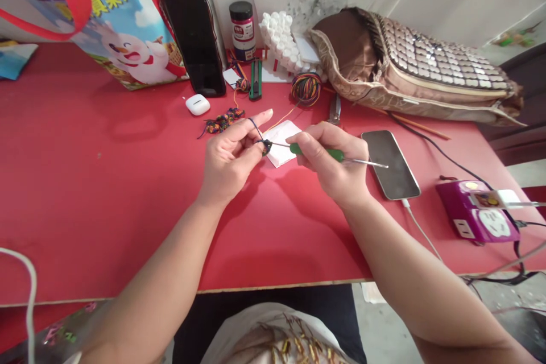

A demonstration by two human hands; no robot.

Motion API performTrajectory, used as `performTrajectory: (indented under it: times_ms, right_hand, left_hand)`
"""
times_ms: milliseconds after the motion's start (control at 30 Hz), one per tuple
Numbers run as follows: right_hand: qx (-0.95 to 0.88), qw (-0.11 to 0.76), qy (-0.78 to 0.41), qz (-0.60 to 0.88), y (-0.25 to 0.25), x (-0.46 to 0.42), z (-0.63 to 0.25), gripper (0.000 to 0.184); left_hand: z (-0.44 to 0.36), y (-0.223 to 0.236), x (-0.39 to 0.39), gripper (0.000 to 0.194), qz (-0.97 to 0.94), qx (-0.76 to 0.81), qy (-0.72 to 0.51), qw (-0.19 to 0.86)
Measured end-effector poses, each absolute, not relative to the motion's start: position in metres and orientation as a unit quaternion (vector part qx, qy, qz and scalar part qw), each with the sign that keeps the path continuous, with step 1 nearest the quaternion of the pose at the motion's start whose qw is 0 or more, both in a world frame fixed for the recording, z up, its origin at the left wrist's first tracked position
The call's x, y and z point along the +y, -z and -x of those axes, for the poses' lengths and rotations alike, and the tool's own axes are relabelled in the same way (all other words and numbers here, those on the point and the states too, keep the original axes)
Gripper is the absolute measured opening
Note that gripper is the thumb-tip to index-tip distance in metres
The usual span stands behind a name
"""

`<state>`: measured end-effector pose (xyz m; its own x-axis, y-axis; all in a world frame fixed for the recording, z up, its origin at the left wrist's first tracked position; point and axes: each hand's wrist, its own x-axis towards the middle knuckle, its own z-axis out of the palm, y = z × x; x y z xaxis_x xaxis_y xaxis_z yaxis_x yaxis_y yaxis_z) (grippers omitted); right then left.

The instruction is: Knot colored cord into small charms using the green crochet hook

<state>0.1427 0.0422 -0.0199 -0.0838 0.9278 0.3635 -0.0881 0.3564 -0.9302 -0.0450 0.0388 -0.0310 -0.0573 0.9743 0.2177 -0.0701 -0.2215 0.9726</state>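
My left hand (232,159) pinches a small dark crocheted piece (267,148) between thumb and fingers, and a strand of dark yarn runs up over its raised index finger. In my right hand (335,156) is a double-ended crochet hook with a green grip (315,152), held like a pen. Its left tip meets the crocheted piece; the other metal end points right. Beneath the work lies a folded white paper (284,153). Behind it sits a ball of multicoloured yarn (305,90), with a thin strand leading toward my left hand. A finished-looking multicoloured crocheted strip (224,120) rests beyond my left hand.
Across the back stand a gift bag (136,51), an upright black phone (198,45), a jar (243,31) and a sequined bag (443,62). A white earbud case (198,104) and green cutter (255,79) lie nearer. Right: charging phone (391,165), purple power strip (478,210).
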Motion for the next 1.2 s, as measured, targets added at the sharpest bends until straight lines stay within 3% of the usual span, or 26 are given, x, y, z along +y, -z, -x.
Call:
performTrajectory:
  times_ms: [200, 300, 467, 600, 1200]
  right_hand:
    - [-0.667, 0.559, -0.355, 0.342, 0.02, 0.036, -0.142, 0.033]
    - [-0.625, 0.563, -0.412, 0.35, 0.018, 0.037, -0.143, 0.034]
    - [-0.473, 0.534, -0.611, 0.342, 0.014, 0.047, -0.144, 0.035]
    - [-0.417, 0.513, -0.684, 0.309, 0.013, 0.053, -0.144, 0.036]
    - [-0.399, 0.5, -0.703, 0.311, 0.017, 0.052, -0.141, 0.041]
  left_hand:
    - [0.047, 0.03, 0.037, 0.048, -0.584, 0.443, -0.572, 0.368]
    - [0.049, 0.033, 0.038, 0.048, -0.571, 0.421, -0.583, 0.396]
    - [0.048, 0.031, 0.039, 0.041, -0.496, 0.38, -0.595, 0.506]
    - [0.045, 0.023, 0.039, 0.039, -0.439, 0.336, -0.592, 0.586]
    - [0.043, 0.026, 0.034, 0.036, -0.433, 0.318, -0.57, 0.622]
